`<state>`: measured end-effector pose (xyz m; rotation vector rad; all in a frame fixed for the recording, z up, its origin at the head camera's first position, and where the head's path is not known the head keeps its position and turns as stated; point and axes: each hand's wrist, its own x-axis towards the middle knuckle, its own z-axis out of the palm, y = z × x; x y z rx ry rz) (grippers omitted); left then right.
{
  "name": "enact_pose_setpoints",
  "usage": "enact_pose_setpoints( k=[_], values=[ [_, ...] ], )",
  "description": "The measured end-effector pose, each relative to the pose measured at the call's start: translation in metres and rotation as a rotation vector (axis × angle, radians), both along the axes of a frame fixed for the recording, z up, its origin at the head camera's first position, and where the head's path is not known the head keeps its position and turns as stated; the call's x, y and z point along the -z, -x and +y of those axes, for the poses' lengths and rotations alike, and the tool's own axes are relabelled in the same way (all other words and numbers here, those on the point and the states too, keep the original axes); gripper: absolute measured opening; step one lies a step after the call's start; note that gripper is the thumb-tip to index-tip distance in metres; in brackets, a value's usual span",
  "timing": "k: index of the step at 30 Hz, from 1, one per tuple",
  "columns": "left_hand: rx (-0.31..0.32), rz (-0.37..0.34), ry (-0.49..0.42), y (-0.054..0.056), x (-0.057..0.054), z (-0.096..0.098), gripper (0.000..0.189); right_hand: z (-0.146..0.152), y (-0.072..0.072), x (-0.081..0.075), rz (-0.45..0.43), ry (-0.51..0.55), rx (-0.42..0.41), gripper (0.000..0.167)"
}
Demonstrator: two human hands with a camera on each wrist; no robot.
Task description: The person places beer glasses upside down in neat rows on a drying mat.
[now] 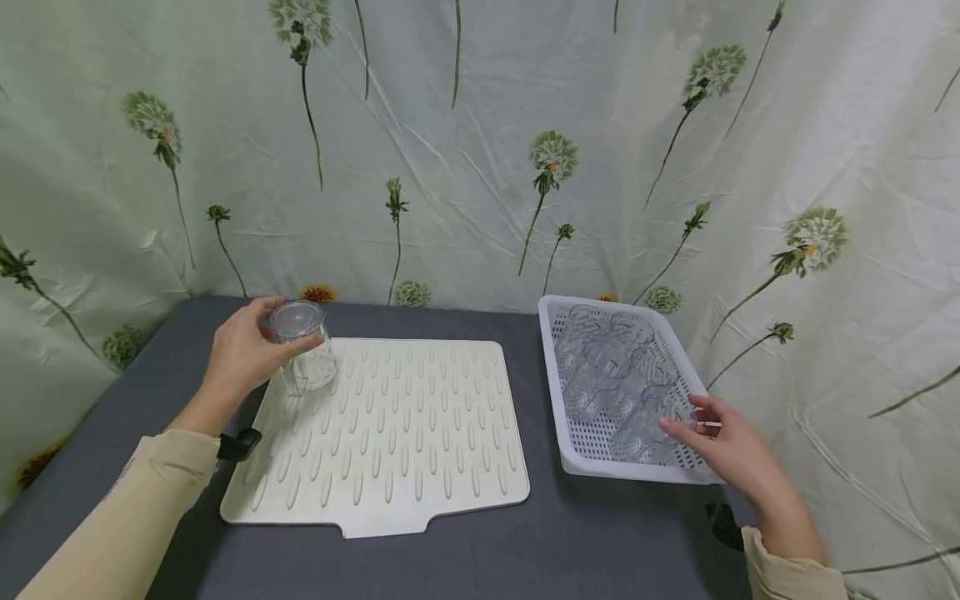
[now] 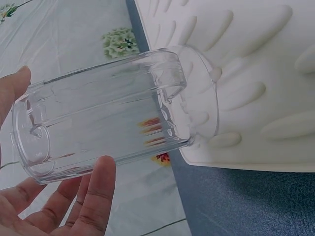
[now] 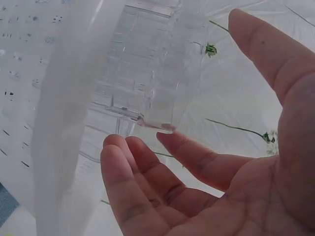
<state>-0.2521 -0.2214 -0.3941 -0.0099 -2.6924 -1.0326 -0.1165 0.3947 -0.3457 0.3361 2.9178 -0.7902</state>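
A clear drinking glass (image 1: 306,354) is at the far left corner of a white ridged drying mat (image 1: 390,433). My left hand (image 1: 243,346) holds it near its upper end, thumb on one side and fingers on the other. In the left wrist view the glass (image 2: 108,113) has its lower end right at the ridges. Over the near right part of a white basket (image 1: 566,433), my right hand (image 1: 731,442) has loosely bent, spread fingers. Its fingertips come close to a clear glass (image 1: 648,421) among several lying there; the right wrist view shows a gap between thumb and fingers.
The mat and basket lie on a dark grey tablecloth (image 1: 555,550), with a strip of cloth between them. Behind rises a pale curtain (image 1: 465,208) printed with flowers. The basket's raised rim (image 3: 69,118) crosses the right wrist view beside the right hand.
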Motion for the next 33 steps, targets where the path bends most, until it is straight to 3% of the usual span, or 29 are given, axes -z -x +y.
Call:
enact_pose_setpoints(
  k=[9,17,25,33],
  values=[
    [0.005,-0.001,-0.005,-0.004,-0.001,-0.004,0.092,-0.002,0.002,0.0,-0.015,-0.018,-0.014,0.097],
    [-0.004,0.013,0.006,-0.011,-0.013,-0.01,0.093,-0.003,0.002,-0.001,-0.021,-0.017,-0.012,0.097],
    [-0.031,0.032,-0.016,-0.025,-0.025,-0.014,0.096,-0.006,0.002,-0.003,-0.013,-0.037,-0.012,0.097],
    [-0.008,0.081,-0.051,-0.043,-0.035,-0.015,0.092,-0.007,0.004,-0.001,-0.031,-0.04,-0.008,0.1]
  ],
)
